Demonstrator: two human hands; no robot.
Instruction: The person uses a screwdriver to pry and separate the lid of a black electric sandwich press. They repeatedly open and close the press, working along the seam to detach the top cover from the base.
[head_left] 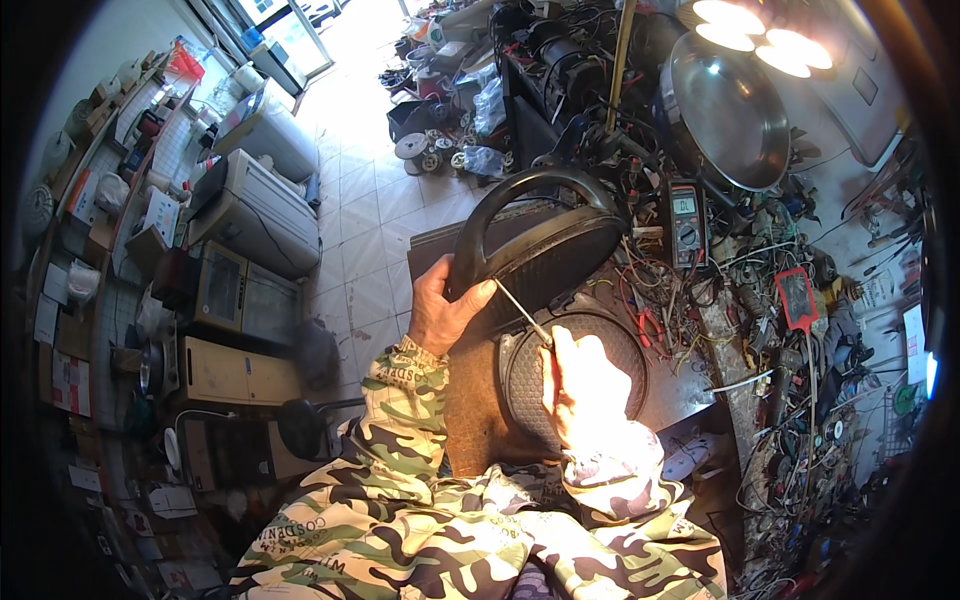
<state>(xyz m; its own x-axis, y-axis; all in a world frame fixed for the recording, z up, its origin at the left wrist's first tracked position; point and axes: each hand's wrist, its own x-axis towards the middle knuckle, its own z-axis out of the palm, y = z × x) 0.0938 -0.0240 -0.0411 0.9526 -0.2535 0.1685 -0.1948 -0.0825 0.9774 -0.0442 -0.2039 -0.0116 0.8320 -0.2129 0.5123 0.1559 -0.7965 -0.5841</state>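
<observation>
In my left hand [445,308], closed on its near left edge, is the tilted dark lid [557,243] of a round electric griddle, with an arched rim or handle along its top. My right hand [590,385], washed out by bright light, grips a screwdriver [520,311]. Its thin metal shaft slants up and left, and the tip meets the lid's edge close to my left thumb. Below my right hand lies the griddle's round lower half [528,385], whose dark plate has a honeycomb pattern. Its right part is partly covered by my right hand.
The griddle rests on a brown work surface [472,420]. To the right, a cluttered bench carries a multimeter [687,228], red-handled pliers [651,326], a red fly swatter [796,298] and tangled wires. A large metal pan [735,120] stands farther back under bright lamps [765,38]. Shelves [110,220] line the left.
</observation>
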